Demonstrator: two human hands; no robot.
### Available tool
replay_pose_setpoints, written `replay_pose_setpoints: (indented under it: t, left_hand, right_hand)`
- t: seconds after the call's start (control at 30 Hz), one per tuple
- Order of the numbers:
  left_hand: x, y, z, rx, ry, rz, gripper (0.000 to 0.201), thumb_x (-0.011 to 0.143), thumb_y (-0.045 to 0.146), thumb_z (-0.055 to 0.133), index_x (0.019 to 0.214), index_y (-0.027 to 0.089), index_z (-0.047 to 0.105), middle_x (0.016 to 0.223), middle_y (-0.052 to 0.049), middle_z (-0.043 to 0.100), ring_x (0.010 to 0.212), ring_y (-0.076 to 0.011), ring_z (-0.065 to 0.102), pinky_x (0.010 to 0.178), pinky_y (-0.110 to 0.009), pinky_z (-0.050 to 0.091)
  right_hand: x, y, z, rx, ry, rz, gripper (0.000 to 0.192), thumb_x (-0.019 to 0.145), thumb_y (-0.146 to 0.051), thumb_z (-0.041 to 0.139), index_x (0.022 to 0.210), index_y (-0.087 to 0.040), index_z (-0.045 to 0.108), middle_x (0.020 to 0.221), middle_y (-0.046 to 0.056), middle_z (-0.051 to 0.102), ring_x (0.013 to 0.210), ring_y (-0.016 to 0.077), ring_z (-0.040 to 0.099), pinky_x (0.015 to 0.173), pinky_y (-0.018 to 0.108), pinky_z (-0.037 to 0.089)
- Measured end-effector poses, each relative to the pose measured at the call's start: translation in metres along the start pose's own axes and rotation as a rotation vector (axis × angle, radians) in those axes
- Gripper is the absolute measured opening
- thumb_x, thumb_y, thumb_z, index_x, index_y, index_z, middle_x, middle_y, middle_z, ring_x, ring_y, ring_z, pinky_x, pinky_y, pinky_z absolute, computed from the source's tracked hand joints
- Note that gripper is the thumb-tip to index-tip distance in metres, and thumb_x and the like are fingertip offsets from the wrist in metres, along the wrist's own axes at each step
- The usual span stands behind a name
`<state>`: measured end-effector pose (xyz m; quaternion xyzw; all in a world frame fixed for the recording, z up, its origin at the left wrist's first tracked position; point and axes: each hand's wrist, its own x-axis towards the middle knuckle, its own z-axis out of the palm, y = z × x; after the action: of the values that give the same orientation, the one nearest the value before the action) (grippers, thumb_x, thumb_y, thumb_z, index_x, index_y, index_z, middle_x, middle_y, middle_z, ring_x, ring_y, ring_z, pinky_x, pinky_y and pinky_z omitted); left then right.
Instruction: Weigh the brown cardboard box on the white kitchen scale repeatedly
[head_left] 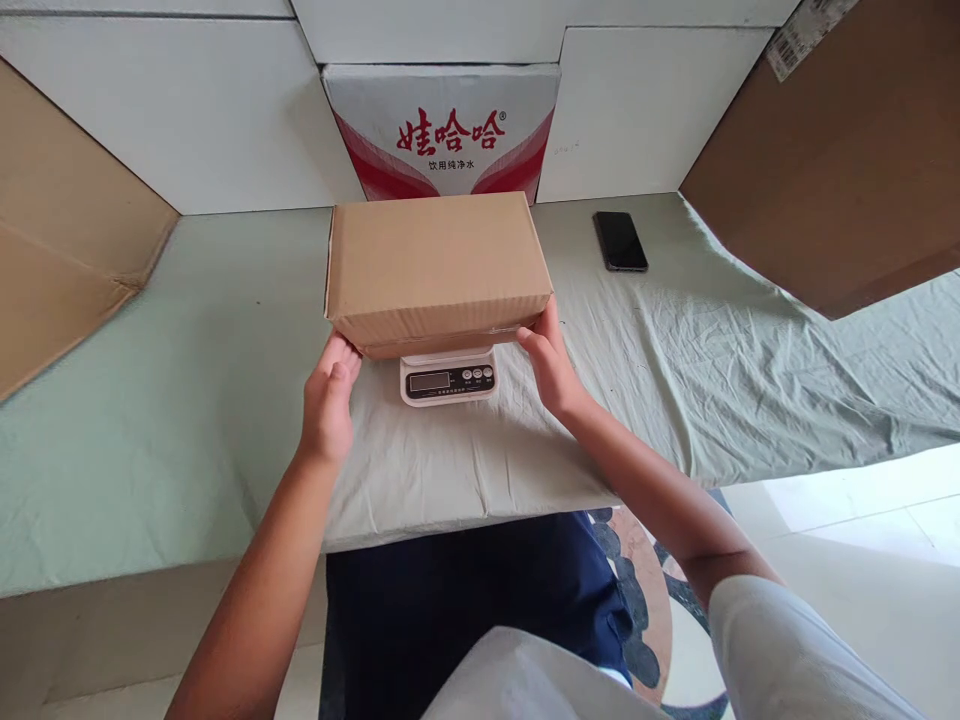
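A closed brown cardboard box [439, 265] rests on a small white kitchen scale [448, 379], whose display and buttons show below the box's front edge. My left hand [330, 395] touches the box's lower left corner. My right hand [549, 362] grips its lower right corner, fingers under the edge. Both hands hold the box from the sides.
A black phone [620, 241] lies flat at the back right on the pale green cloth [187, 400] covering the surface. A white and red printed carton [442, 130] stands behind the box. Large cardboard sheets lean at the left [60, 240] and right [847, 150].
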<state>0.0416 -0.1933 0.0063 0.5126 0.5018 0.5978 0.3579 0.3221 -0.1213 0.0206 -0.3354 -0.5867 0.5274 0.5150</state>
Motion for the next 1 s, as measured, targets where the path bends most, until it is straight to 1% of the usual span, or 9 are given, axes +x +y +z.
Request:
replay_pose_setpoints:
  t: [0.2, 0.33, 0.43, 0.53, 0.63, 0.77, 0.9, 1.0]
  left_hand:
    - [0.0005, 0.0016, 0.0011, 0.029, 0.000, -0.012, 0.096, 0.094, 0.089, 0.062, 0.164, 0.023, 0.064, 0.170, -0.016, 0.063, 0.173, -0.0429, 0.041, 0.143, -0.057, 0.037]
    - [0.0005, 0.0017, 0.0005, 0.062, -0.010, -0.019, 0.097, 0.095, 0.089, 0.058, 0.168, 0.025, 0.060, 0.173, -0.014, 0.061, 0.173, -0.0413, 0.042, 0.143, -0.056, 0.038]
    - [0.0009, 0.0018, 0.0003, 0.057, -0.024, -0.013, 0.098, 0.094, 0.089, 0.060, 0.169, 0.026, 0.060, 0.173, -0.014, 0.060, 0.171, -0.0414, 0.044, 0.142, -0.055, 0.040]
    - [0.0016, 0.0016, 0.0005, 0.036, -0.025, -0.006, 0.095, 0.095, 0.087, 0.061, 0.168, 0.025, 0.061, 0.173, -0.014, 0.060, 0.170, -0.0420, 0.047, 0.142, -0.056, 0.039]
    - [0.0020, 0.0005, 0.0005, 0.003, -0.023, 0.002, 0.089, 0.097, 0.083, 0.063, 0.165, 0.026, 0.064, 0.173, -0.014, 0.060, 0.170, -0.0423, 0.047, 0.142, -0.056, 0.039]
    - [0.0020, -0.0007, 0.0000, -0.028, -0.024, 0.011, 0.083, 0.098, 0.080, 0.065, 0.163, 0.028, 0.067, 0.173, -0.012, 0.061, 0.171, -0.0418, 0.045, 0.142, -0.055, 0.039]
    - [0.0017, 0.0006, 0.0010, -0.007, -0.024, -0.001, 0.090, 0.097, 0.084, 0.063, 0.166, 0.027, 0.063, 0.174, -0.012, 0.060, 0.173, -0.0426, 0.040, 0.143, -0.056, 0.037]
    - [0.0019, 0.0013, 0.0015, 0.011, -0.031, -0.011, 0.091, 0.095, 0.086, 0.062, 0.166, 0.029, 0.062, 0.174, -0.011, 0.060, 0.175, -0.0417, 0.037, 0.143, -0.056, 0.037]
  right_hand:
    - [-0.0010, 0.0024, -0.0019, -0.011, -0.005, 0.006, 0.087, 0.090, -0.070, 0.069, 0.167, -0.041, 0.040, 0.186, 0.000, 0.039, 0.175, 0.0325, 0.033, 0.152, 0.059, 0.027]
    - [-0.0011, 0.0035, -0.0020, 0.006, -0.008, 0.006, 0.087, 0.090, -0.068, 0.070, 0.167, -0.042, 0.040, 0.185, 0.001, 0.040, 0.175, 0.0323, 0.033, 0.151, 0.059, 0.027]
    - [-0.0007, 0.0029, -0.0011, 0.008, -0.004, 0.007, 0.087, 0.090, -0.068, 0.069, 0.167, -0.041, 0.039, 0.186, 0.001, 0.039, 0.175, 0.0315, 0.033, 0.151, 0.057, 0.027]
    - [0.0001, 0.0023, -0.0003, 0.004, 0.005, 0.014, 0.088, 0.089, -0.068, 0.069, 0.167, -0.039, 0.039, 0.186, 0.002, 0.038, 0.175, 0.0314, 0.033, 0.151, 0.057, 0.027]
    - [0.0012, 0.0029, -0.0005, -0.011, 0.014, 0.028, 0.091, 0.087, -0.071, 0.069, 0.167, -0.040, 0.039, 0.185, 0.002, 0.040, 0.174, 0.0323, 0.035, 0.150, 0.058, 0.030]
    - [0.0023, 0.0044, -0.0019, -0.051, 0.008, 0.028, 0.093, 0.087, -0.075, 0.066, 0.168, -0.042, 0.036, 0.185, 0.000, 0.040, 0.173, 0.0329, 0.035, 0.150, 0.059, 0.030]
    - [0.0022, 0.0040, -0.0022, -0.064, 0.000, 0.026, 0.094, 0.088, -0.076, 0.065, 0.170, -0.041, 0.035, 0.186, 0.001, 0.039, 0.173, 0.0326, 0.036, 0.150, 0.057, 0.032]
    - [0.0018, 0.0039, -0.0016, -0.056, -0.006, 0.028, 0.092, 0.089, -0.076, 0.065, 0.169, -0.041, 0.036, 0.186, 0.001, 0.039, 0.174, 0.0324, 0.036, 0.149, 0.058, 0.032]
